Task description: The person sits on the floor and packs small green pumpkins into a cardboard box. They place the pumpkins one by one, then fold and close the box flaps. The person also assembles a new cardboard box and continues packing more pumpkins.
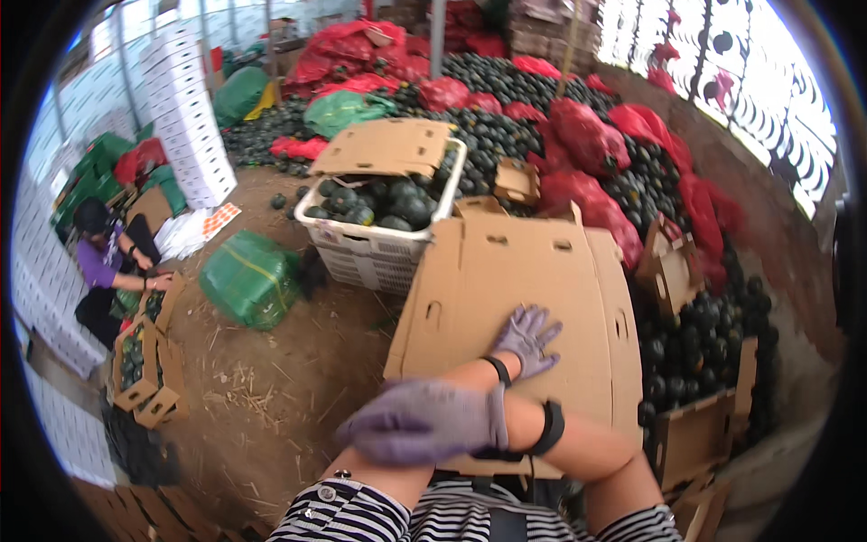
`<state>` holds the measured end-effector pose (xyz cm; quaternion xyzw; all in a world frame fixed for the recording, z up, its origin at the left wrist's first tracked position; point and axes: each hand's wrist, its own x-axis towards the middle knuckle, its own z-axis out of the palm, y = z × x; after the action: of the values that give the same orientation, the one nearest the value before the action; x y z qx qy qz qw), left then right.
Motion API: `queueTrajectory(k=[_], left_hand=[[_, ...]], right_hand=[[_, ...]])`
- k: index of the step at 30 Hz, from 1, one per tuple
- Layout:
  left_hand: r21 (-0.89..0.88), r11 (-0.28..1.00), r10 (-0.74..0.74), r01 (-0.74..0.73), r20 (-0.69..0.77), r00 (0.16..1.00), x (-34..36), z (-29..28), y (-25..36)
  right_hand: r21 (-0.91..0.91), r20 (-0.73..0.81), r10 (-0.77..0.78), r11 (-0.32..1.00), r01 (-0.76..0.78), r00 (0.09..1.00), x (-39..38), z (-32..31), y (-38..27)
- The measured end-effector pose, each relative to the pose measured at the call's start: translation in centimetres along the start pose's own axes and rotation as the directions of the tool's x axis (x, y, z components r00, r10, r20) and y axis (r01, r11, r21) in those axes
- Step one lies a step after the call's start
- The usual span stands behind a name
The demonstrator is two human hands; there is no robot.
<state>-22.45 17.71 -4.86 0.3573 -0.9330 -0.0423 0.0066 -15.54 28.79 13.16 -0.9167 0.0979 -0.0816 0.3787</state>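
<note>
My arms are crossed in front of me, and both hands wear purple-grey gloves. My left hand (528,341) lies on a large brown cardboard sheet (506,271), palm down with its fingers spread. This sheet has fold lines and several cut slots. My right hand (424,420) crosses over my left forearm and covers part of it. Motion blurs its fingers, so I cannot tell how far they are closed. Black bands circle both wrists.
Left of the sheet stands a white crate (361,248) of dark green squash-like fruit under a cardboard piece (384,147). Loose fruit (686,361) and open cartons (695,443) lie right. A green wrapped bundle (248,280) sits left; beyond, a person (113,262) handles filled cartons (140,366).
</note>
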Motion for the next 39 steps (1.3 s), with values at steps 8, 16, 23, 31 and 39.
queueTrajectory(k=[8,16,23,31,39], left_hand=[[-0.128,0.982,0.156,-0.136,0.160,0.975,-2.4,-3.7,-3.2],[-0.908,0.375,-0.789,0.187,-0.207,0.578,-20.7,2.5,-18.7],[-0.905,-0.379,-0.541,0.192,0.386,0.747,-24.1,-0.6,-10.3],[-0.890,0.173,-0.838,-0.423,-0.358,0.410,-27.3,-4.8,-8.8],[-0.972,-0.094,-0.316,-0.216,-0.177,0.932,-25.4,-10.5,-19.2]], right_hand=[[-0.069,-0.756,0.576,0.402,-0.913,0.311,-17.4,-1.4,9.3],[0.721,-0.623,0.712,0.361,-0.592,-0.324,-40.7,6.6,11.8],[0.604,-0.789,0.609,0.748,-0.274,-0.078,-27.9,3.8,4.6],[0.188,-0.982,0.163,0.902,-0.388,-0.097,-28.7,3.7,4.1],[0.428,-0.815,0.544,0.797,-0.425,0.198,-35.1,-2.1,7.5]])
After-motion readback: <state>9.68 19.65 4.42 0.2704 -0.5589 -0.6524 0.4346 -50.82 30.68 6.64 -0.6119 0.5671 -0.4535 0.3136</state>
